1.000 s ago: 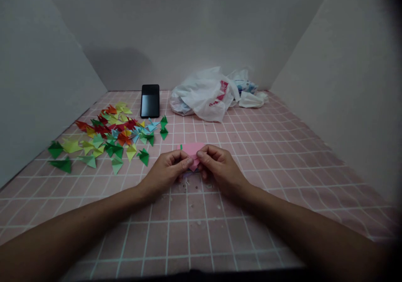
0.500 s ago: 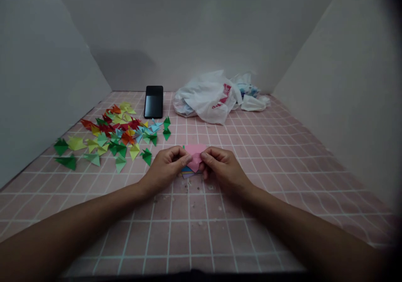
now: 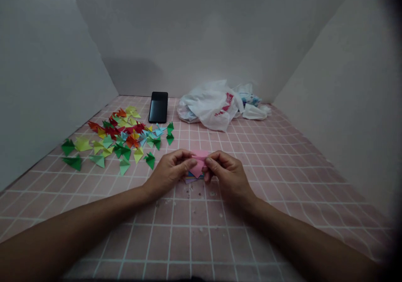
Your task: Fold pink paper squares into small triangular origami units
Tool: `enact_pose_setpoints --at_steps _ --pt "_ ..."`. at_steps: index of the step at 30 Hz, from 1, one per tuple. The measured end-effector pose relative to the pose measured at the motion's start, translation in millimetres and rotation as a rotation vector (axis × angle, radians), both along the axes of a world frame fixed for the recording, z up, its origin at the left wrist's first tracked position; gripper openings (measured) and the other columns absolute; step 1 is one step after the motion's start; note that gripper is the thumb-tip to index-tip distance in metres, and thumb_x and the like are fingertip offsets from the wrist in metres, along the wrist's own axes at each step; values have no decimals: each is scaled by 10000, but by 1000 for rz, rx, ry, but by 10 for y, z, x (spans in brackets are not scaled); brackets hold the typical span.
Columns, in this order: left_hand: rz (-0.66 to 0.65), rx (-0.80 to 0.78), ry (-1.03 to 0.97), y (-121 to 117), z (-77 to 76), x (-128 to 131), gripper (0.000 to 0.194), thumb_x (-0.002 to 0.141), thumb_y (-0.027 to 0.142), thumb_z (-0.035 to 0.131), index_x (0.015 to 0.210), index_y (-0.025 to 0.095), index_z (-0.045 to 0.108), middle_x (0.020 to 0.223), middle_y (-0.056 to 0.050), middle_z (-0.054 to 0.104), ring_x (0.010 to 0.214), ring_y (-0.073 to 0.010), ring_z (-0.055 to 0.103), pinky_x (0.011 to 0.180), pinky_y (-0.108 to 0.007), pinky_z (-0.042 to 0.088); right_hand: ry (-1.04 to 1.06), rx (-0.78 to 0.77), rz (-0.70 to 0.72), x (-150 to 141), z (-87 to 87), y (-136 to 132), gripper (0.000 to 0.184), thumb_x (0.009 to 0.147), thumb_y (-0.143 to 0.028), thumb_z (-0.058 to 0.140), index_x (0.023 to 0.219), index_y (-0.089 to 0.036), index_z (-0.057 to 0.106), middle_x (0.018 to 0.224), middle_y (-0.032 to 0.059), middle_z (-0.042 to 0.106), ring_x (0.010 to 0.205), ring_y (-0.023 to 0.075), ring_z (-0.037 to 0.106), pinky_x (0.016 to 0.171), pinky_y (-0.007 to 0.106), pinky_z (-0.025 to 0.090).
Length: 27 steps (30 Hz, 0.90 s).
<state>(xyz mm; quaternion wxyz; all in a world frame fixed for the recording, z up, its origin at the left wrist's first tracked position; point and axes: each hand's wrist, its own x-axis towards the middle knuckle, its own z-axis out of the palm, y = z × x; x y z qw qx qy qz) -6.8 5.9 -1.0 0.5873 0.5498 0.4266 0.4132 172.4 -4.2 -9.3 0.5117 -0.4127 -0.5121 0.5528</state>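
Note:
A folded pink paper piece (image 3: 198, 163) is pinched between my left hand (image 3: 171, 171) and my right hand (image 3: 226, 174), just above the pink tiled tabletop (image 3: 194, 227). Both hands have fingers curled and pressed on the paper. Under the paper lies a small stack of coloured paper sheets (image 3: 192, 176), mostly hidden by my fingers.
A scatter of folded paper triangles (image 3: 121, 137) in green, yellow, red, orange and blue lies at the left. A black phone (image 3: 158, 106) lies flat at the back, beside a crumpled white plastic bag (image 3: 216, 104). Grey walls enclose three sides. Small paper crumbs dot the tiles near my hands.
The view has tilted a little, so everything sits lower and further right in frame. My hands still pinch the pink paper, which looks folded smaller than before.

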Motion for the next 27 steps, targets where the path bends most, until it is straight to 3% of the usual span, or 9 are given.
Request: enact_pose_setpoints --at_steps 3,9,14,23,27 --pt "-62 -64 -71 -90 -4 65 378 741 415 776 978 158 633 745 3 645 608 -103 545 550 -213 406 -12 18 24 -34 -7 -63 214 870 -353 670 731 -194 634 563 -31 608 488 109 562 518 255 459" --pt "-7 -28 -60 -124 32 87 354 750 429 755 676 174 521 590 44 563 476 -67 453 475 -202 359 -93 -4 70 -71 -5 -125 261 871 -396 664 712 -200 599 567 -32 594 463 106 536 478 248 418" --pt "-28 38 35 -86 48 37 316 819 432 678 687 172 558 569 37 565 459 -75 483 463 -204 371 -54 -38 103 -49 18 -90 260 859 -411 665 732 -196 591 611 -33 603 443 84 522 452 231 403" --pt "22 108 92 -46 6 -10 359 891 434 608 668 154 591 587 22 575 496 -83 530 506 -207 422 -48 -54 39 5 -5 1 253 839 -382 691 721 -188 580 571 -45 597 403 77 511 415 214 375" --pt "98 154 33 -10 -4 -26 249 899 403 612 889 155 633 722 -5 664 589 -107 608 567 -220 494 23 -78 4 22 -23 38 239 832 -367 703 733 -185 583 592 -50 606 397 64 514 403 198 367"
